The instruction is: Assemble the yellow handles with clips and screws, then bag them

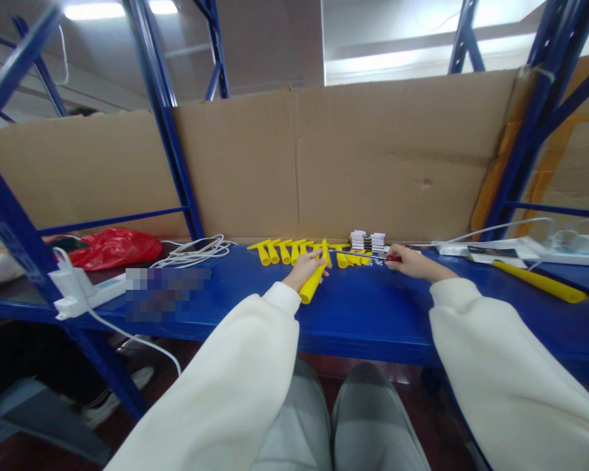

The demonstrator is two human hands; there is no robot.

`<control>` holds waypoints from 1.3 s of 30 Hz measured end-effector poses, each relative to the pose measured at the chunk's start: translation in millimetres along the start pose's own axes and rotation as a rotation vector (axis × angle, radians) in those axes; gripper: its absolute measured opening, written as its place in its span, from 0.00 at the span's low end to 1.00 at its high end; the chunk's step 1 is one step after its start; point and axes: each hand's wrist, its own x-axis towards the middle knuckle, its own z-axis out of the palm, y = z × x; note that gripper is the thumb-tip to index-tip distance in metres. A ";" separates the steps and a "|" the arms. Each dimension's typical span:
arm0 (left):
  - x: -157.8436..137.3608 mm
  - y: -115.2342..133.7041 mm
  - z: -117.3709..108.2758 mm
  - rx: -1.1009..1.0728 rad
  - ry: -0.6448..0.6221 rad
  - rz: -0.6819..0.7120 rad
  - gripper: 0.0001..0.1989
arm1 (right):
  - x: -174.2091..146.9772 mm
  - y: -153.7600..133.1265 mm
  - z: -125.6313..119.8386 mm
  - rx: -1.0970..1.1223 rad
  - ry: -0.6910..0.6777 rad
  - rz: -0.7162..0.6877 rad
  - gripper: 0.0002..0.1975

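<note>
A left hand point(304, 265) curls around a smooth yellow handle-shaped piece point(311, 284) above the blue worktop point(363, 320), while a right hand point(408, 261) closes on a red-handled screwdriver point(394, 258), its slim metal shaft pointing toward the piece's upper end. Beyond, more yellow pieces point(273, 252) line up, at least five to the left, though from here the exact number is hard to tell. Two white stacks point(358, 240) stand before a flat cardboard panel point(383, 150) between blue metal posts point(174, 150); a crinkled red bag point(120, 247) lies left.
</note>
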 end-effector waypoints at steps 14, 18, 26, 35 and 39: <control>4.3 -3.1 -0.3 -0.014 -0.012 0.013 0.31 | 1.4 1.9 1.8 -0.001 0.014 0.013 0.04; 6.1 -4.8 -1.0 -0.017 -0.022 0.014 0.32 | 2.5 4.3 2.6 -0.007 0.020 0.003 0.05; 6.2 -4.4 -0.8 -0.022 -0.038 0.010 0.31 | 1.4 1.8 1.2 -0.003 0.012 0.011 0.05; 9.1 -4.8 -1.6 -0.034 -0.044 0.001 0.31 | -2.8 -8.9 -3.6 -0.135 0.059 0.043 0.05; 8.7 -3.9 -1.4 -0.038 -0.028 -0.006 0.31 | -4.3 -14.1 -5.8 -0.167 0.075 0.063 0.05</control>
